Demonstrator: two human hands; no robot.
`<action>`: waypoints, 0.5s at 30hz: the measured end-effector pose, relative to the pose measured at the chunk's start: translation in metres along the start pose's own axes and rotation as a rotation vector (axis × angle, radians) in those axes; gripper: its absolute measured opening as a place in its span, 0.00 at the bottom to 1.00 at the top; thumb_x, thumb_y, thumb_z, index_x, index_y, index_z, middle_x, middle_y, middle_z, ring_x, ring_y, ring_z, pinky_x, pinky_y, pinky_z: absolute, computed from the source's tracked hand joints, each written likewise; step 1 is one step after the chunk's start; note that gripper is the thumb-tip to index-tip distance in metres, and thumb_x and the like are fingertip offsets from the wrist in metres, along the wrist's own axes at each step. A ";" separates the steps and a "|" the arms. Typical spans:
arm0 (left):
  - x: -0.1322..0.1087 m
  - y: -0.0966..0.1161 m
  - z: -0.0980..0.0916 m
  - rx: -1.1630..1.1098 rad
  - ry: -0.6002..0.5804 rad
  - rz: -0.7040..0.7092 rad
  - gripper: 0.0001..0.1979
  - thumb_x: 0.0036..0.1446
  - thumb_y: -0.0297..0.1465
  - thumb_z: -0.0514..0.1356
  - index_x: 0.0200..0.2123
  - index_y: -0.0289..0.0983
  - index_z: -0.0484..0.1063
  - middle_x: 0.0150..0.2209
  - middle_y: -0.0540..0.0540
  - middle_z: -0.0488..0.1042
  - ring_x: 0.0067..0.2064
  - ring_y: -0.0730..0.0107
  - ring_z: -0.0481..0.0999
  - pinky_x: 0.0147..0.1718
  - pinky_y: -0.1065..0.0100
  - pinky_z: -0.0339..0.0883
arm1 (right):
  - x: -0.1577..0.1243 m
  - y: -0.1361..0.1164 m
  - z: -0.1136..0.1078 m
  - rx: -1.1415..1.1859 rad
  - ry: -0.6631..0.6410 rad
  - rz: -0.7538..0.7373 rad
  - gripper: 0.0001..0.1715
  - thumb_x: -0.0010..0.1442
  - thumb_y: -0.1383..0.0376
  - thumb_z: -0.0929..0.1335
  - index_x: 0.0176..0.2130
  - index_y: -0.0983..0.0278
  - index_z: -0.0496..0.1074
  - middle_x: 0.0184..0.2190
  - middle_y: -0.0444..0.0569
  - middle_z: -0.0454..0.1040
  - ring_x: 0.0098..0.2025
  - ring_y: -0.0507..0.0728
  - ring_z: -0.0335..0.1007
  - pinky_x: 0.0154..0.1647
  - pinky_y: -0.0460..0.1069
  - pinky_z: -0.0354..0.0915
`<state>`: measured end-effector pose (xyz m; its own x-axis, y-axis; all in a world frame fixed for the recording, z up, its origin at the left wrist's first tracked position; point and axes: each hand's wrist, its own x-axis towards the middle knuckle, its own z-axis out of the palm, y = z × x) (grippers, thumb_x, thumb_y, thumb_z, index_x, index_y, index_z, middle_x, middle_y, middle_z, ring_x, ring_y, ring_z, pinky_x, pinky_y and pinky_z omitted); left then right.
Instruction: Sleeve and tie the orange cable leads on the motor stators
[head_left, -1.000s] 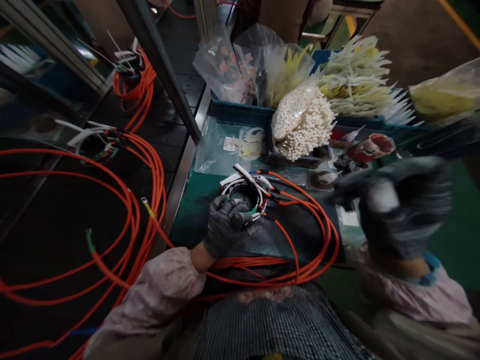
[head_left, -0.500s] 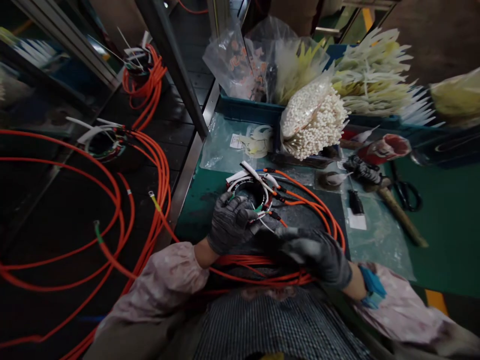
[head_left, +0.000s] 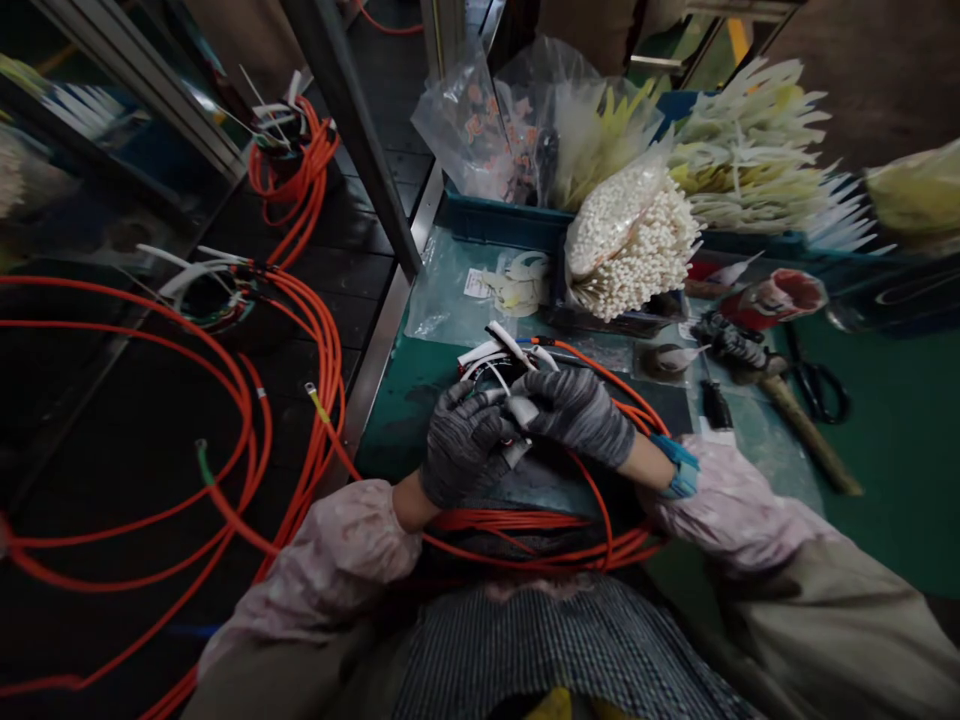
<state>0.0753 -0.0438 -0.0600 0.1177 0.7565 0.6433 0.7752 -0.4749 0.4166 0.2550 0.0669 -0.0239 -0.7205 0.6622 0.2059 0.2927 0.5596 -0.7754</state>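
Observation:
On the workbench stands a ring-shaped wound stator [head_left: 486, 378], dark, with white sleeved leads [head_left: 508, 342] sticking up from its rim. Orange cables [head_left: 581, 362] run from it to the right. My left hand [head_left: 466, 445], in a grey knit glove, is closed around the ring's near left side. My right hand [head_left: 581, 412], gloved alike, has its fingers pinched at the ring's front edge, close against the left fingertips. What lies between the right fingers is hidden. Both hands cover the near half of the ring.
Coiled orange cable [head_left: 517, 520] lies between the stator and my body. Right: a hammer [head_left: 814, 430], scissors [head_left: 821, 390] and a black-handled tool [head_left: 714, 405]. Behind: a bag of white thin tubes [head_left: 634, 245] and a blue bin [head_left: 495, 222]. Left: more stators [head_left: 214, 290] with orange cables beside a metal post [head_left: 360, 140].
My right hand has moved left and away from my body, from near the cables to the ring's front edge, meeting my left hand. The left hand stays at the ring.

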 end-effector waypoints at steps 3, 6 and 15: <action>0.001 -0.001 -0.002 -0.020 -0.024 0.002 0.03 0.66 0.33 0.67 0.39 0.45 0.75 0.41 0.54 0.87 0.53 0.62 0.85 0.64 0.53 0.65 | 0.004 -0.003 -0.008 0.342 -0.086 0.072 0.17 0.73 0.54 0.69 0.44 0.61 0.83 0.39 0.49 0.85 0.40 0.57 0.80 0.44 0.53 0.76; 0.000 -0.003 -0.003 -0.020 -0.056 -0.009 0.02 0.64 0.34 0.67 0.38 0.45 0.76 0.43 0.53 0.88 0.53 0.61 0.85 0.64 0.52 0.65 | 0.005 -0.004 -0.019 0.443 -0.248 0.076 0.11 0.70 0.58 0.72 0.43 0.60 0.84 0.41 0.48 0.85 0.43 0.58 0.81 0.48 0.55 0.78; -0.005 -0.009 0.002 -0.051 -0.059 0.005 0.05 0.65 0.35 0.70 0.39 0.45 0.76 0.42 0.55 0.87 0.52 0.63 0.84 0.65 0.53 0.62 | 0.000 0.003 -0.013 0.429 -0.093 0.117 0.06 0.65 0.63 0.74 0.43 0.59 0.83 0.41 0.47 0.85 0.43 0.58 0.81 0.49 0.56 0.78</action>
<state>0.0690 -0.0422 -0.0679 0.1588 0.7783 0.6074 0.7418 -0.5001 0.4468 0.2644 0.0755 -0.0187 -0.7573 0.6500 0.0623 0.1028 0.2129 -0.9716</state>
